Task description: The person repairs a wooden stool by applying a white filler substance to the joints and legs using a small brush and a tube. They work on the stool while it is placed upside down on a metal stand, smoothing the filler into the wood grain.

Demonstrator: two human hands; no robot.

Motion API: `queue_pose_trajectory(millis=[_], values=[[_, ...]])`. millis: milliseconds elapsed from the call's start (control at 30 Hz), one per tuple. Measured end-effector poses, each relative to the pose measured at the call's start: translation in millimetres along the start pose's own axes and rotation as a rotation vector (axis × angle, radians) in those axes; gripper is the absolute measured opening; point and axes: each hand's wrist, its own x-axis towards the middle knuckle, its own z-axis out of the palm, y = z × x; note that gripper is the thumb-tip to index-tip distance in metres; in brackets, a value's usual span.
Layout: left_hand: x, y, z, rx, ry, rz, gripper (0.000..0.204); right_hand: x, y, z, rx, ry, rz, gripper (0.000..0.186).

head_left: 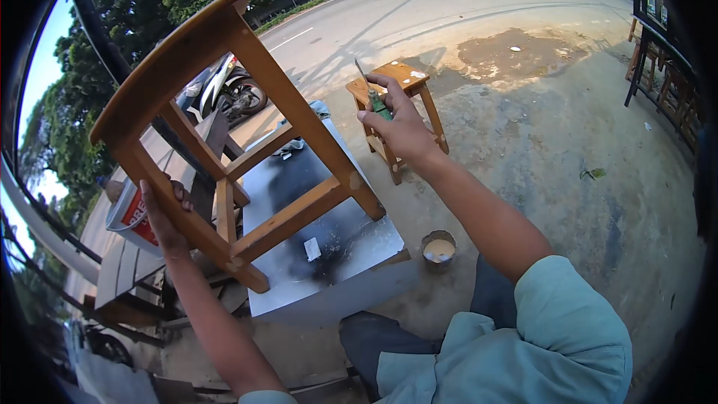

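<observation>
A brown wooden stool (273, 78) with a curved seat stands on a white board with a dark smudge (329, 157). My left hand (164, 217) is closed around one of its legs, below the seat. Raised to the right of the stool, my right hand (404, 123) grips a thin-bladed hand tool with a green handle (379, 106), its blade pointing up and away; the blade's exact kind is unclear. The tool is apart from the stool. A small white piece (312, 249) lies on the board near the stool's legs.
A smaller wooden stool (407, 73) with pale patches stands beyond my right hand. An open tin of beige paste (438, 248) sits on the ground by my knee. At left are a white-and-red bucket (137, 217) and a wooden bench (120, 273). A motorcycle (239, 93) stands near the road.
</observation>
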Motion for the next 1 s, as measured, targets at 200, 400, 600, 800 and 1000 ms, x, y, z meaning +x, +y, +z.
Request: queue_pose_trajectory(millis=[200, 400, 600, 800, 1000], values=[[4.6, 1.0, -4.4, 0.122, 0.029, 0.011, 0.047, -69.8, 85.7, -17.0, 0.279, -0.059, 0.308, 0.047], [-1.1, 5.3, 6.7, 0.497, 0.279, 0.180, 0.046, -71.8, 108.7, -5.9, 0.252, -0.182, 0.272, 0.047], [0.2, -4.8, 2.6, 0.708, 0.429, 0.318, 0.062, -72.9, 137.3, 4.7, 0.273, -0.235, 0.184, 0.049], [-0.7, -1.4, -0.6, 0.759, 0.415, 0.338, 0.068, -91.8, 124.8, -8.2, 0.362, -0.325, 0.212, 0.049], [-3.9, -3.6, 12.5, 0.771, 0.431, 0.353, 0.070, -102.0, 114.9, -24.6, 0.394, -0.339, 0.170, 0.048]])
